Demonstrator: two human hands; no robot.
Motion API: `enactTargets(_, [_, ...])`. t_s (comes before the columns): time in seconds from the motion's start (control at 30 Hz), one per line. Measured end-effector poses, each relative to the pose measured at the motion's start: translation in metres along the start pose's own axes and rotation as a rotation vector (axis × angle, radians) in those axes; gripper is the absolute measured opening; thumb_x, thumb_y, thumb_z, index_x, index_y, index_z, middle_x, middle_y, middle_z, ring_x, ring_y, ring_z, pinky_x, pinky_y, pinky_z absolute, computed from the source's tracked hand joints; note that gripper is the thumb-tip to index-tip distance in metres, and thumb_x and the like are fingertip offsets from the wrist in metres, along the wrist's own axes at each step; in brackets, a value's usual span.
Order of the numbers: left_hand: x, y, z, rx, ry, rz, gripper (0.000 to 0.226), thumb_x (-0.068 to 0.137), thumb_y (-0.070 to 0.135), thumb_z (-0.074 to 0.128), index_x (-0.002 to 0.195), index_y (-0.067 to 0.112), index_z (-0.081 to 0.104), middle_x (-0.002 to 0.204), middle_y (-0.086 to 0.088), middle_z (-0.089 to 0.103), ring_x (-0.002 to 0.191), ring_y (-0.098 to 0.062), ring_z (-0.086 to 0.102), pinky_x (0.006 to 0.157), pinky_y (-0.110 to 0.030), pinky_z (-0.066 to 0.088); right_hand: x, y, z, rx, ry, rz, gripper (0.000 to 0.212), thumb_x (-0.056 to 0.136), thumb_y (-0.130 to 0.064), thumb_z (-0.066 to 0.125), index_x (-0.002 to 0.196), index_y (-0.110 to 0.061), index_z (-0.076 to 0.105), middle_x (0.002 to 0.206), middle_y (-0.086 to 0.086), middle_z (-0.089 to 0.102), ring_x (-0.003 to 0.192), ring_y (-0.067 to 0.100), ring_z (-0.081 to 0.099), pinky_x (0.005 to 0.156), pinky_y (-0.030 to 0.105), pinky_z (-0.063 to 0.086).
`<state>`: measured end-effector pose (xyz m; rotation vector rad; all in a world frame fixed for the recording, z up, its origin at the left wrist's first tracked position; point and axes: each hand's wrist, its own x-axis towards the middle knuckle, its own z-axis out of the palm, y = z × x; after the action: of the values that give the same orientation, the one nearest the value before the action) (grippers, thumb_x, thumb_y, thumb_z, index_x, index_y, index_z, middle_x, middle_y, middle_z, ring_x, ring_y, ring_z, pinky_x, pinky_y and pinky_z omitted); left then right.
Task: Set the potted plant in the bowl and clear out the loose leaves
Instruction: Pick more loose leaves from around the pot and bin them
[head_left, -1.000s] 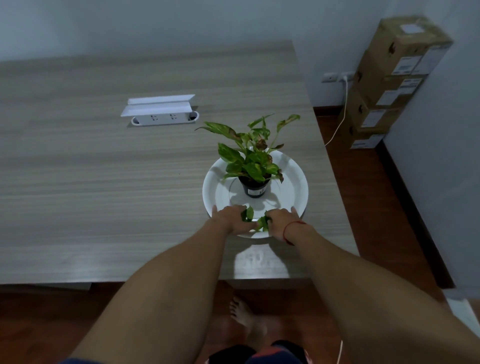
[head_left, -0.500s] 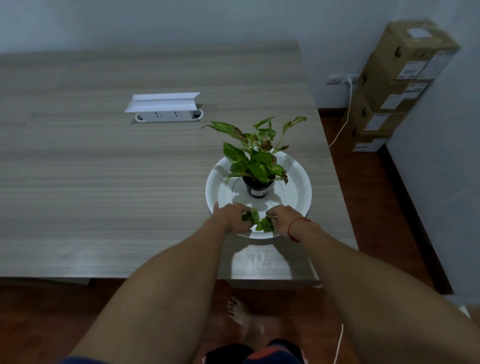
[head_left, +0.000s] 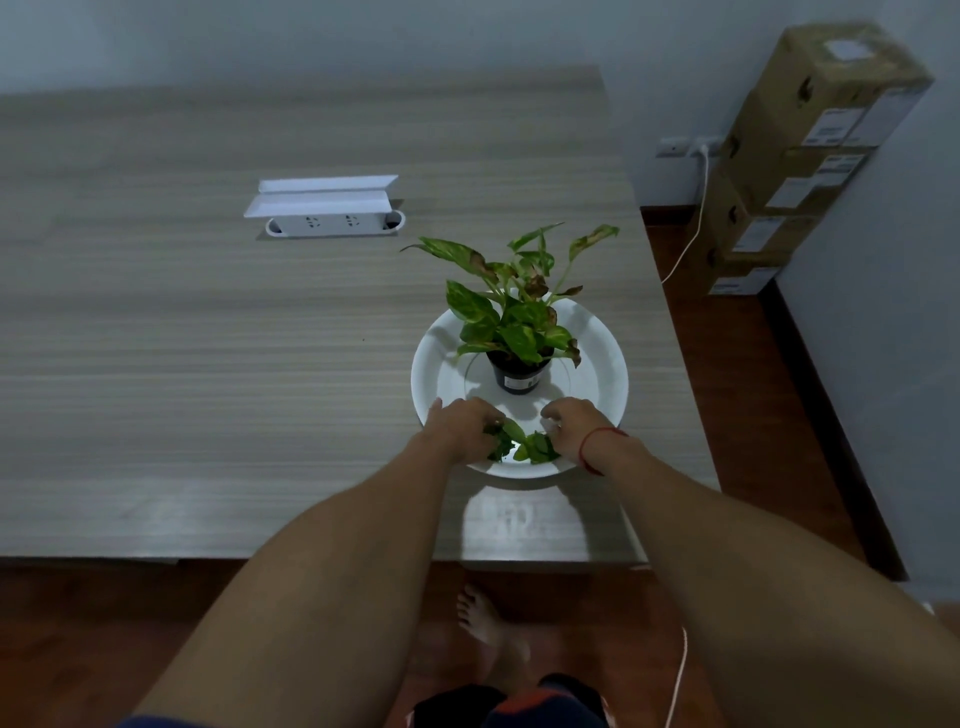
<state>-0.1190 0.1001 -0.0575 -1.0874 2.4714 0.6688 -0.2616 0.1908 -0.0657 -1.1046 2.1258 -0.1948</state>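
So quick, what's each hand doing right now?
Left hand: closed on loose green leaves in the white round bowl.
Right hand: closed on the same leaves.

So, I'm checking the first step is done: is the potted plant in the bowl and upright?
Yes. The potted plant stands upright in the middle of the white bowl.

A single head-worn view looks forward and steeply down from above the near edge of a pale grey wood-grain table (head_left: 208, 364), with wide-angle bending at the borders. Both bare forearms run up from the bottom edge to the round white bowl (head_left: 613, 364) near the frame's middle, close to the lens. The dark wooden floor (head_left: 753, 389) and stacked brown cardboard boxes (head_left: 810, 156) fill the right side, farther off.
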Motion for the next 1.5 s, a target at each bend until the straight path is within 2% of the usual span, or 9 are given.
enactTargets(0.1, [0.001, -0.011, -0.004, -0.007, 0.064, -0.039, 0.043, 0.089, 0.039, 0.060, 0.131, 0.030, 0.057, 0.136, 0.005, 0.057, 0.127, -0.017, 0.051, 0.110, -0.038, 0.035, 0.004, 0.001, 0.001, 0.020, -0.009, -0.006, 0.044, 0.091, -0.029, 0.060, 0.131, -0.011, 0.055, 0.136, 0.014, 0.053, 0.121, 0.029, 0.054, 0.102, 0.034, 0.044])
enactTargets(0.23, [0.008, -0.016, -0.001, -0.003, 0.002, -0.021, 0.052, 0.081, 0.042, 0.070, 0.130, 0.033, 0.056, 0.133, 0.005, 0.057, 0.126, -0.014, 0.051, 0.106, -0.037, 0.039, 0.009, 0.001, 0.003, 0.025, -0.065, -0.061, 0.051, 0.079, -0.030, 0.074, 0.124, -0.013, 0.058, 0.129, 0.014, 0.057, 0.114, 0.028, 0.059, 0.095, 0.035, 0.049])
enactTargets(0.43, [0.018, -0.011, 0.006, -0.063, -0.054, 0.051, 0.051, 0.073, 0.029, 0.076, 0.121, 0.033, 0.061, 0.126, -0.003, 0.058, 0.113, -0.021, 0.060, 0.093, -0.038, 0.053, 0.012, 0.001, 0.011, -0.034, -0.070, -0.142, 0.044, 0.071, -0.020, 0.080, 0.111, -0.015, 0.063, 0.116, 0.013, 0.063, 0.099, 0.029, 0.062, 0.078, 0.029, 0.048])
enactTargets(0.7, [0.022, -0.007, 0.016, -0.127, -0.006, 0.070, 0.031, 0.078, 0.007, 0.071, 0.108, 0.013, 0.073, 0.114, -0.010, 0.066, 0.103, -0.026, 0.065, 0.089, -0.030, 0.052, 0.016, -0.001, 0.025, -0.036, -0.005, -0.167, 0.029, 0.074, -0.010, 0.076, 0.102, -0.007, 0.068, 0.108, 0.015, 0.067, 0.099, 0.029, 0.062, 0.072, 0.025, 0.043])
enactTargets(1.0, [0.028, -0.001, 0.025, -0.150, 0.035, 0.040, 0.020, 0.077, 0.008, 0.070, 0.096, 0.007, 0.075, 0.101, -0.014, 0.072, 0.094, -0.029, 0.067, 0.082, -0.033, 0.055, 0.021, -0.005, 0.036, -0.012, 0.005, -0.137, 0.020, 0.081, 0.001, 0.059, 0.096, -0.003, 0.072, 0.105, 0.020, 0.068, 0.096, 0.034, 0.066, 0.079, 0.032, 0.050])
enactTargets(1.13, [0.031, 0.000, 0.025, -0.183, 0.045, 0.013, 0.016, 0.080, 0.007, 0.068, 0.094, 0.003, 0.073, 0.102, -0.015, 0.070, 0.095, -0.028, 0.067, 0.080, -0.031, 0.054, 0.022, -0.008, 0.033, 0.043, 0.012, -0.087, 0.020, 0.079, 0.004, 0.061, 0.094, 0.000, 0.074, 0.106, 0.023, 0.069, 0.096, 0.035, 0.067, 0.081, 0.030, 0.051])
enactTargets(1.23, [0.030, -0.003, 0.018, -0.219, 0.106, -0.023, 0.011, 0.080, 0.006, 0.070, 0.090, 0.005, 0.072, 0.095, -0.014, 0.066, 0.085, -0.025, 0.064, 0.079, -0.028, 0.054, 0.021, -0.008, 0.022, 0.108, 0.038, -0.045, 0.013, 0.080, 0.007, 0.061, 0.081, 0.000, 0.072, 0.099, 0.022, 0.068, 0.090, 0.031, 0.066, 0.076, 0.026, 0.049])
enactTargets(1.3, [0.029, -0.006, 0.011, -0.262, 0.160, -0.062, 0.012, 0.079, 0.007, 0.071, 0.092, 0.006, 0.072, 0.094, -0.011, 0.062, 0.080, -0.021, 0.061, 0.077, -0.026, 0.052, 0.022, -0.007, 0.015, 0.130, 0.091, -0.042, 0.015, 0.080, 0.006, 0.063, 0.089, 0.000, 0.073, 0.104, 0.019, 0.069, 0.090, 0.030, 0.066, 0.082, 0.027, 0.052])
enactTargets(1.5, [0.018, -0.001, -0.010, -0.386, 0.305, -0.106, 0.015, 0.080, 0.004, 0.072, 0.094, -0.002, 0.075, 0.103, -0.018, 0.072, 0.097, -0.030, 0.067, 0.082, -0.030, 0.055, 0.020, -0.010, -0.004, 0.183, 0.222, -0.054, 0.017, 0.078, 0.009, 0.062, 0.080, -0.004, 0.073, 0.108, 0.021, 0.067, 0.093, 0.033, 0.068, 0.093, 0.034, 0.054])
